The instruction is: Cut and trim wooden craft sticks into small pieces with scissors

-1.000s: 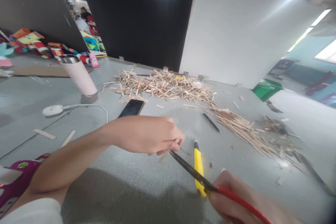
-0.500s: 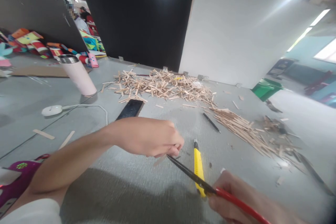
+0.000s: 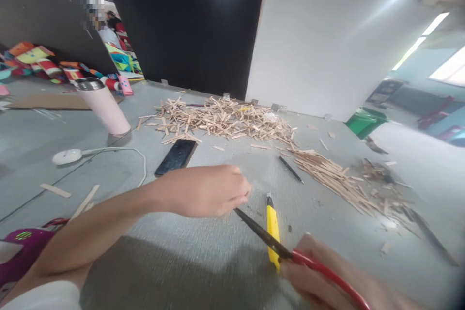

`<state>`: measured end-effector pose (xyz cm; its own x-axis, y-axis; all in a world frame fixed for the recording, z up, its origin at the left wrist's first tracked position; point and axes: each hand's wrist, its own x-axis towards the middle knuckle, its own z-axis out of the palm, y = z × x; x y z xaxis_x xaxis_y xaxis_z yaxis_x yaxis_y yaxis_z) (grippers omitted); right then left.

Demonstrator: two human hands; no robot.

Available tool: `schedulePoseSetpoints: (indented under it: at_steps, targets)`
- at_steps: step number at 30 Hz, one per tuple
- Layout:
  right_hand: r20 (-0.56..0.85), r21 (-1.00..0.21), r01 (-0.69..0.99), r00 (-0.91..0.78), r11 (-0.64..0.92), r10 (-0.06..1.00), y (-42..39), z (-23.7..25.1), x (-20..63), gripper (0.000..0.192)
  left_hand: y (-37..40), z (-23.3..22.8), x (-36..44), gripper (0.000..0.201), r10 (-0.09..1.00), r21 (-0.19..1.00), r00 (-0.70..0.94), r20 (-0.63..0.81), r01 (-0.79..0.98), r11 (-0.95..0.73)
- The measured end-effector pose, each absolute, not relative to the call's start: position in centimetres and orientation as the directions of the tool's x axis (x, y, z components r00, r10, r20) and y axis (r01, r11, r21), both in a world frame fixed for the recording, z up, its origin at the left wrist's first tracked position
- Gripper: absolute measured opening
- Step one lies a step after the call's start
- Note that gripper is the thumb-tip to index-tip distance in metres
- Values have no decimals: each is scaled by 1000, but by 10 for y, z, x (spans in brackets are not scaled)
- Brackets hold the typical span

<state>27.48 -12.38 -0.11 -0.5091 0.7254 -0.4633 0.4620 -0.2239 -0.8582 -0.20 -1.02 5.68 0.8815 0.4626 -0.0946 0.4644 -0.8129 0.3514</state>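
"Nearest finding, clock centred on the left hand (image 3: 214, 191)?"
"At four o'clock: right hand (image 3: 341, 261), wrapped round red scissors (image 3: 267, 238); blades apparently together, overlapping a yellow cutter (image 3: 271, 225) in view."
"Condition at centre?"
"Curled; fingertips hidden. Cannot tell exact opening or any hold. Advisable: keep fingertips clear of the blades."
"Beyond?"
"Aligned sticks (image 3: 327, 169) near three o'clock; farther, at twelve, a loose pile (image 3: 225, 121)."

Single head view — faces forward and down, close above table (image 3: 203, 256).
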Motion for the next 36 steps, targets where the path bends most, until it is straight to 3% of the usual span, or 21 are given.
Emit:
schedulePoseSetpoints:
  at_steps: [8, 10, 13, 16, 24, 29, 36]
  targets:
    - [-540, -788, 567, -447, -242, 713, -122, 9, 264, 78, 2, 38, -8, 30, 522, 240, 851, 51, 497, -834]
    - [-561, -772, 566, -395, -288, 728, -122, 8, 262, 79, 5, 48, -8, 33, 558, 338, 830, 4, 524, -782]
    - [-551, -796, 484, -330, -363, 767, -124, 1, 264, 78, 8, 68, -8, 38, 573, 593, 810, -125, 524, -611]
    - [-473, -858, 409, -395, -310, 788, -127, -4, 271, 79, 10, 79, -9, 30, 588, 708, 794, -152, 503, -496]
    - [-515, -839, 443, -456, -317, 726, -133, 7, 274, 76, 10, 77, -9, 29, 515, 764, 833, -202, 462, -450]
    - [-476, -861, 439, -515, -257, 713, -128, 13, 268, 79, 7, 77, -8, 26, 438, 759, 879, -189, 414, -502]
    - [-550, -820, 461, -476, -337, 687, -127, 12, 268, 75, 6, 77, -7, 32, 430, 727, 893, -130, 381, -572]
